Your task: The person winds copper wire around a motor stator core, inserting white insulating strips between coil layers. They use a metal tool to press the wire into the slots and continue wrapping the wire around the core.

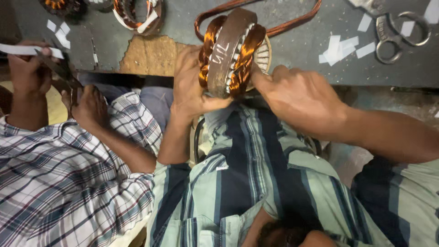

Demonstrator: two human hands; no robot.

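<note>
A motor stator (227,50) with a rusty brown steel core and shiny copper windings stands on edge at the front of the dark workbench (302,68). My left hand (190,87) grips it from the left, thumb across its lower rim. My right hand (297,96) comes in from the right. Its fingertips press on the right-side copper winding and rim, and the hand is slightly blurred. A loop of copper wire (274,28) lies behind the stator.
A co-worker in a plaid shirt sits at left. That person's hands (27,68) hold a white paper strip and dark scissors. Metal scissors (402,32) and white paper scraps (340,45) lie at top right. Another wound stator (137,13) sits at the back.
</note>
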